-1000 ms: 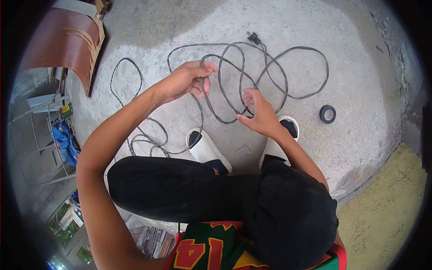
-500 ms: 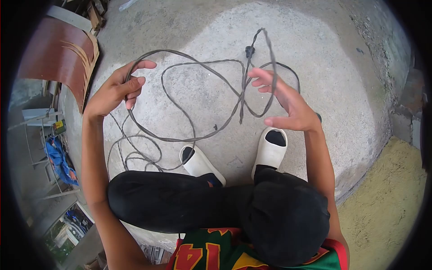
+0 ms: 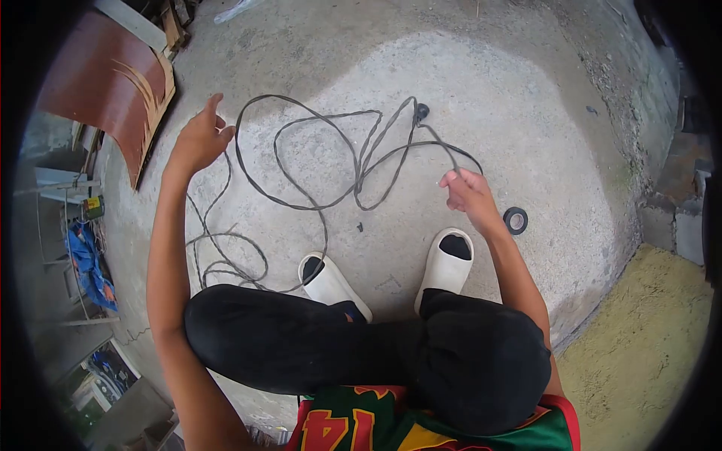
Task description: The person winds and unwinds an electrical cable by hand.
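Note:
A long dark twisted electrical cord [image 3: 331,204] lies in loose loops across the concrete floor in front of me. My right hand [image 3: 470,197] is closed, its thumb and fingers pinching a stretch of the cord that runs up to the black plug [image 3: 422,113]. At the left, my left hand [image 3: 201,139] is held with the index finger stretched out and the thumb apart. Its thumb tip is right beside the large loop, while another strand comes out from below the hand. More coils lie near my left knee.
A black tape roll [image 3: 515,220] rests right of my white slippers [image 3: 445,259]. A curved, splintered brown board [image 3: 113,90] stands at the upper left. Blue fabric [image 3: 92,263] is on the left, and a yellowish slab [image 3: 639,323] at the lower right. A small dark bit [image 3: 360,227] lies between.
The large loop has left my left hand's grasp, and that hand moved slightly left. My right hand went from open fingers to pinching the cord. The raised right-hand loop has dropped.

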